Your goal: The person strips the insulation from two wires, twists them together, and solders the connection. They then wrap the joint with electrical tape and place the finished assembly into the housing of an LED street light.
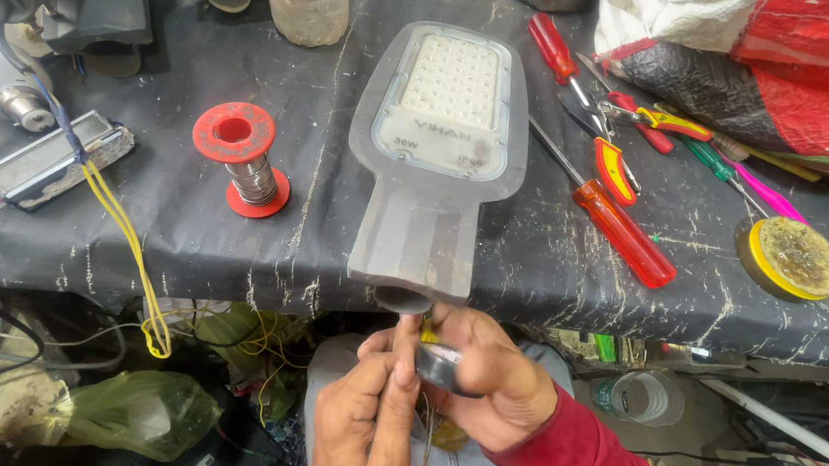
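A grey LED street light (443, 152) lies face up on the black-covered bench (188, 241), its pole socket hanging over the front edge. Just below that socket, my right hand (490, 380) holds a roll of black insulating tape (442, 367). My left hand (361, 429) sits against it, its fingers pinching at the tape and at thin wires (429, 437) that come from the light. A bit of yellow wire shows between my fingers. Both hands are below the bench edge, over my lap.
A red spool of solder wire (243, 163) stands left of the light. Red-handled screwdrivers (621, 231), pliers (610, 144) and a yellow flux tin (796, 257) lie to the right, beside a stuffed sack (765, 48). Yellow wires (137, 275) hang off the bench's left front.
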